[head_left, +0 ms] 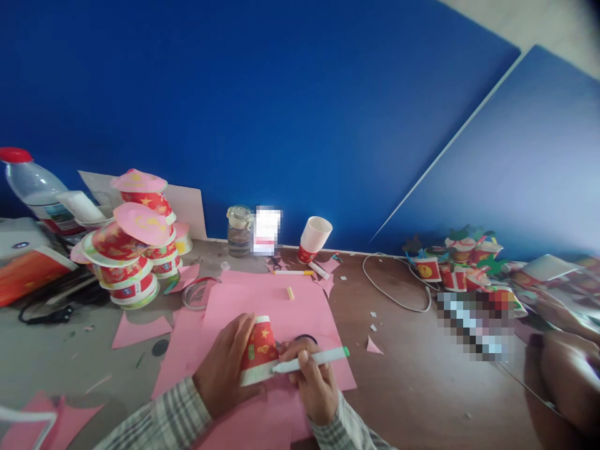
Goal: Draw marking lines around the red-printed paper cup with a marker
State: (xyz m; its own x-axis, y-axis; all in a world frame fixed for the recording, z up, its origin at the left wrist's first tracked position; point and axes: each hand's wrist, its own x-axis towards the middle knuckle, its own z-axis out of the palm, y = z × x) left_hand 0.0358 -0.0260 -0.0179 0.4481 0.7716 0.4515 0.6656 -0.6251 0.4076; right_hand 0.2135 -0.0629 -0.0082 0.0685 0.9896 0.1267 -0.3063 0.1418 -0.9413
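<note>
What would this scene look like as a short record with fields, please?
Left hand: steadies a red paper cup
Right hand: holds a white marker, tip at the cup's pale rim
Beneath: pink paper
Behind: glass jar, white cup
Left side: stacked cups with pink tops

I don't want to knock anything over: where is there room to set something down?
Mostly bare: tabletop between pink sheet, cable loop and another person's hand, bar a few scraps. Crowded: the left, with cup stacks and bottle; back right, with decorated cups; the sheet, where the left hand holds a cup, the right hand a marker.
</note>
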